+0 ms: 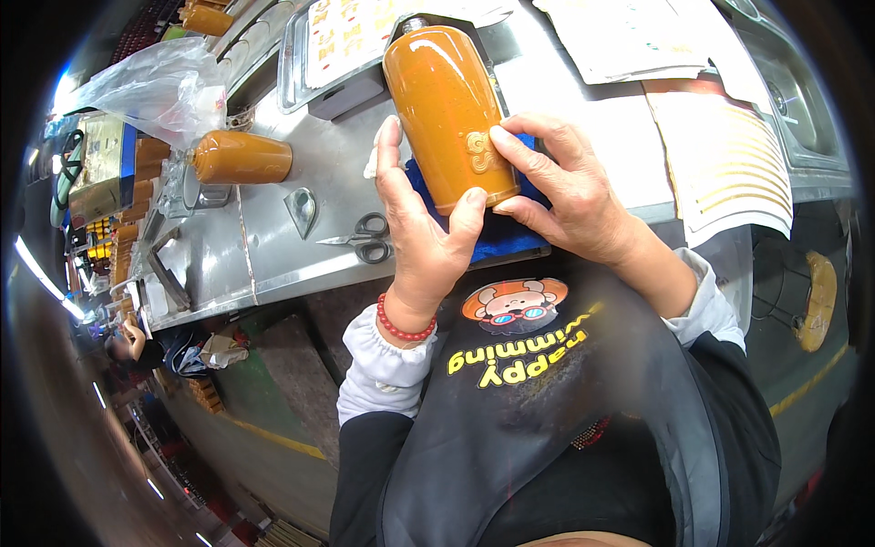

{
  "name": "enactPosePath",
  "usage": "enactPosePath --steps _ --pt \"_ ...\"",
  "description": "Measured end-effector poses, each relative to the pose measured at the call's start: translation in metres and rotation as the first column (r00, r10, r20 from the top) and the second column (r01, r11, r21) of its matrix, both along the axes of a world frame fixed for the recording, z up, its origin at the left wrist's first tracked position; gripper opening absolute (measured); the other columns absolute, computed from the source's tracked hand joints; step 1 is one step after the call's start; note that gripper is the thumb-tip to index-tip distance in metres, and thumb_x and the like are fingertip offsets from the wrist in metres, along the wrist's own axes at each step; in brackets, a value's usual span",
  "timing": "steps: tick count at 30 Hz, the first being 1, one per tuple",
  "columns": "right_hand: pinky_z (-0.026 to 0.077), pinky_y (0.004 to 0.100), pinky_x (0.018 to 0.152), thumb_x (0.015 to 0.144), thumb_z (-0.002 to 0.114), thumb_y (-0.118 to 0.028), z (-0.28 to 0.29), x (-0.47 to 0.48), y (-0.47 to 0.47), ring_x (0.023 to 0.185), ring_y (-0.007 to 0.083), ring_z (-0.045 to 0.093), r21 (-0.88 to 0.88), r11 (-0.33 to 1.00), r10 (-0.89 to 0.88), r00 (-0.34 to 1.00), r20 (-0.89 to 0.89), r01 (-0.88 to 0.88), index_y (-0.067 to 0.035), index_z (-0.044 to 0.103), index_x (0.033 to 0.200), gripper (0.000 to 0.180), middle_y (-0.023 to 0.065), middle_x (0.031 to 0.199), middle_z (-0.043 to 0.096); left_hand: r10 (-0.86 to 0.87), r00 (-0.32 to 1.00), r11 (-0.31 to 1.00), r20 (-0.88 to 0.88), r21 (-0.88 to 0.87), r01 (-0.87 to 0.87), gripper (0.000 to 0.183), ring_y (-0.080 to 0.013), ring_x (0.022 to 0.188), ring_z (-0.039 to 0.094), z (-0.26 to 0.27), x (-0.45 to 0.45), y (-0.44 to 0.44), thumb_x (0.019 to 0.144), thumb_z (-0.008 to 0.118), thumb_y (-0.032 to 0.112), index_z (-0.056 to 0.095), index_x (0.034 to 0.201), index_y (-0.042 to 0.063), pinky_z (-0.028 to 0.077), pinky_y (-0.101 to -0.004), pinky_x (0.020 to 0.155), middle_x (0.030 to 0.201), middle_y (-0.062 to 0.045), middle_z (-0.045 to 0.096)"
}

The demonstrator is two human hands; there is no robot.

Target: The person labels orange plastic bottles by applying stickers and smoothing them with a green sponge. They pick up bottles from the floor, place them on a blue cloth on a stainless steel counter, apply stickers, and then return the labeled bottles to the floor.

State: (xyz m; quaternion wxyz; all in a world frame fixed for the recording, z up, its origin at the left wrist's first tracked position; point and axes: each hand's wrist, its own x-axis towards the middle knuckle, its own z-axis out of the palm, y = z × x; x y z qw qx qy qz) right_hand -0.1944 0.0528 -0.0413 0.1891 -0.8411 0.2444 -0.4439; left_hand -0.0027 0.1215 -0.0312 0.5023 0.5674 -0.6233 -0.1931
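A large glossy orange-brown bottle [444,109] lies on its side over a blue cloth or pad [509,232], its neck pointing away from me. My left hand [427,219] cups its left side near the base, with the thumb at the bottom edge. At the right of the base, my right hand [564,181] touches the bottle with fingertips and thumb, beside a raised curled emblem. Black-handled scissors [366,239] lie on the metal table left of my left hand. A second orange-brown bottle [243,157] lies farther left.
A small clear, pointed piece [301,210] lies near the scissors. Behind are a tray [294,68] with printed sheets and a clear plastic bag [164,89]. Sheets with gold curved strips [731,171] overhang the table's right front edge, near a metal sink [800,102]. Another person [137,342] is far left.
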Motion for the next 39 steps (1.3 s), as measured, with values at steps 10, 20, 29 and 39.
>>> enactPosePath --steps 10,20,29,39 --pt "0.046 0.0446 0.101 0.07 0.084 -0.018 0.003 -0.001 0.001 0.116 0.0362 0.054 0.003 1.0 -0.002 1.0 -0.016 0.002 -0.001 0.061 0.131 0.068 0.0157 0.13 0.056 0.175 0.831 0.94 0.528 -0.341 0.019 0.032 -0.0323 0.125 0.054 -0.005 0.009 0.044 0.096 0.056 -0.001 0.066 0.125 0.005 0.024 -0.0537 0.121 0.115 -0.015 0.072" --pt "0.047 0.0449 0.101 0.071 0.082 -0.012 -0.003 0.004 0.003 0.116 0.0367 0.055 -0.018 1.0 -0.015 1.0 -0.014 0.015 -0.001 0.061 0.132 0.065 0.0159 0.13 0.056 0.141 0.64 0.904 0.756 -0.362 0.229 0.032 -0.0221 0.125 0.055 -0.004 -0.003 0.026 0.09 0.064 0.013 0.074 0.119 0.019 0.01 -0.0507 0.127 0.116 0.0 0.074" --pt "0.047 0.0433 0.101 0.069 0.082 -0.003 0.002 0.002 0.004 0.118 0.0358 0.055 0.011 1.0 -0.002 0.999 -0.042 0.003 -0.002 0.06 0.135 0.07 0.0161 0.132 0.056 0.157 0.939 0.974 0.306 -0.203 -0.097 0.043 -0.0365 0.137 0.047 -0.044 0.002 0.064 0.098 0.057 0.011 0.056 0.139 -0.005 0.016 -0.0541 0.123 0.137 -0.017 0.063" --pt "0.048 0.043 0.101 0.07 0.079 -0.001 0.002 0.003 0.006 0.119 0.0366 0.055 0.002 1.0 -0.005 1.0 -0.03 0.006 -0.002 0.06 0.135 0.068 0.0176 0.132 0.055 0.152 0.702 0.916 0.696 -0.366 0.163 0.037 -0.0242 0.126 0.054 -0.009 0.004 0.033 0.086 0.068 0.003 0.072 0.122 0.011 0.013 -0.0497 0.126 0.121 -0.005 0.073"
